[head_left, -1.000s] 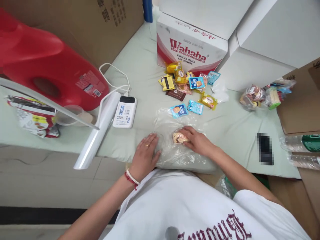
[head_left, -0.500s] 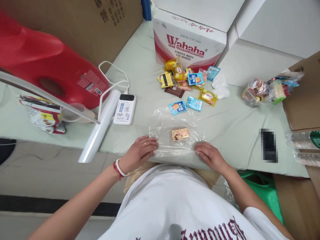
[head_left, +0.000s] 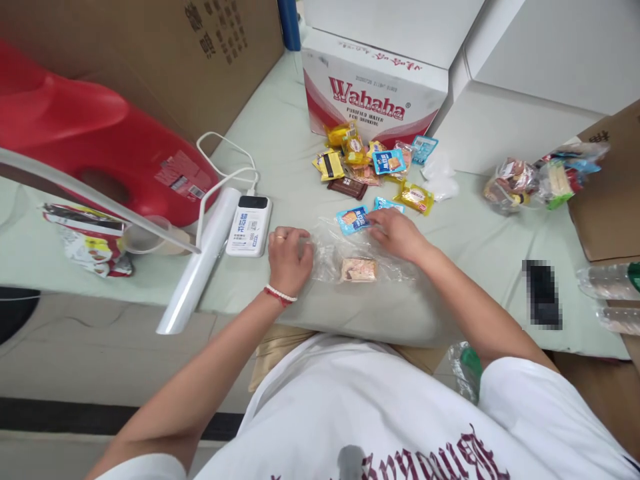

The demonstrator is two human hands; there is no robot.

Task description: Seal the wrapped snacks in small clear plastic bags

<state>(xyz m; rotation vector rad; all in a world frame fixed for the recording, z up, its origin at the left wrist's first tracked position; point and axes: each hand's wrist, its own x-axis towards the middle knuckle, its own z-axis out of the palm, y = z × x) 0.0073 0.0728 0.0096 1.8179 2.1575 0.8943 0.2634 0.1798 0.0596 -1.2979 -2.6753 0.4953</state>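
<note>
Covering blue packet [head_left: 387, 204], right hand [head_left: 397, 233]

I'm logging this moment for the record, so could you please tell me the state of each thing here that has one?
Left hand: closed on the clear bag's edge.
Right hand: fingers on a blue packet.
Clear bag: lying flat, one tan packet inside.
Power bank: cable plugged in.
Wahaha box: shut.
Filled bag: lying on its side, full of snacks.

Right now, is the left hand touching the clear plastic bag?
Touching. The head view shows the left hand closed on the edge of the clear plastic bag.
</note>
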